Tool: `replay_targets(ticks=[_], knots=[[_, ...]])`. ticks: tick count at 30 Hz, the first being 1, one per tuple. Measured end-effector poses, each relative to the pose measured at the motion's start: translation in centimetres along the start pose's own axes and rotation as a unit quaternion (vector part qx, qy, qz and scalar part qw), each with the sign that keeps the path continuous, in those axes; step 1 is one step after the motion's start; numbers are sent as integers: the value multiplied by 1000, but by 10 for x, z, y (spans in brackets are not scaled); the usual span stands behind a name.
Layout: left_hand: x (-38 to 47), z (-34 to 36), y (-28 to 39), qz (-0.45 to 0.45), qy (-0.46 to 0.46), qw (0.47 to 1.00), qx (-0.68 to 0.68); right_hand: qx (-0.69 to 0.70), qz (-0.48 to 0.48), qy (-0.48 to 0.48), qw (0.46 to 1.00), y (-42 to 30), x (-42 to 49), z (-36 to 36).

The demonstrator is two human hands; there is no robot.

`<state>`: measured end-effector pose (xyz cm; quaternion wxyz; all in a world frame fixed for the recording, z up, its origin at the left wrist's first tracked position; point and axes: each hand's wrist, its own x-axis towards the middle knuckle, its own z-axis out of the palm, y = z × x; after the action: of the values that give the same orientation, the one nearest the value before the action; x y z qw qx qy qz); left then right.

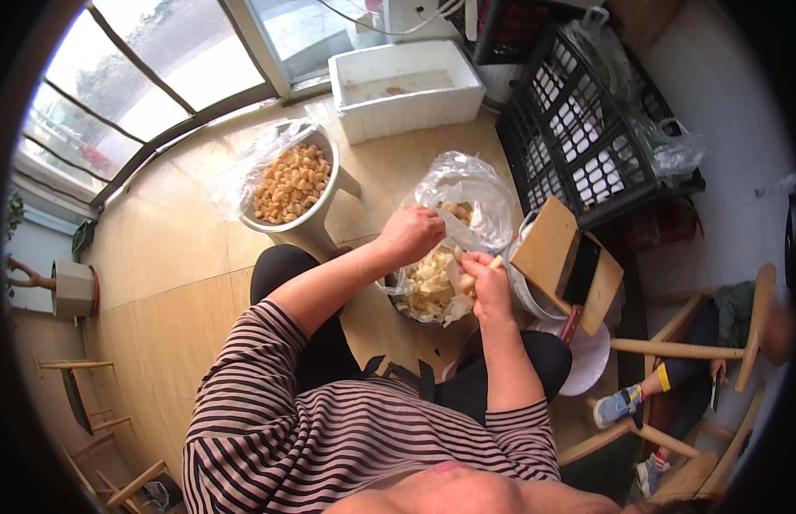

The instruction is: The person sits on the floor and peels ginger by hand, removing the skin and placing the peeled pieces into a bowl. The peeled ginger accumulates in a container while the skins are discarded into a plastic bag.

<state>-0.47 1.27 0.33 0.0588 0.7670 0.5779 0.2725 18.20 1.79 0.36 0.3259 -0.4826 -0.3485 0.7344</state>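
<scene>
My left hand is curled, its fingertips by the rim of a clear plastic bag; whether it pinches anything is hidden. Between the thumb and fingers of my right hand is a pale piece, possibly garlic, with a short stub showing above the thumb. Below both hands sits a bowl lined with clear plastic, heaped with pale papery peelings. More tan pieces lie inside the bag just beyond it.
Ahead left, a plastic-lined tub holds many tan peeled pieces. Beyond stands a white foam box. On my right are black crates, a wooden board, a red-brown handle, and a person's shoe among wooden chair legs.
</scene>
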Motion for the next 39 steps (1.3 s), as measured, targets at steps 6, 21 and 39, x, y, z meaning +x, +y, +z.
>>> replay_targets(ticks=[6,21,39], knots=[[-3,0,6,-56,-106,989,-86,44,-15,26,999,4,5,-3],[-7,-11,10,-81,-115,930,-340,-67,-86,-18,994,18,10,4],[-25,-104,-114,-432,-44,870,235,146,43,-114,982,14,12,-1]])
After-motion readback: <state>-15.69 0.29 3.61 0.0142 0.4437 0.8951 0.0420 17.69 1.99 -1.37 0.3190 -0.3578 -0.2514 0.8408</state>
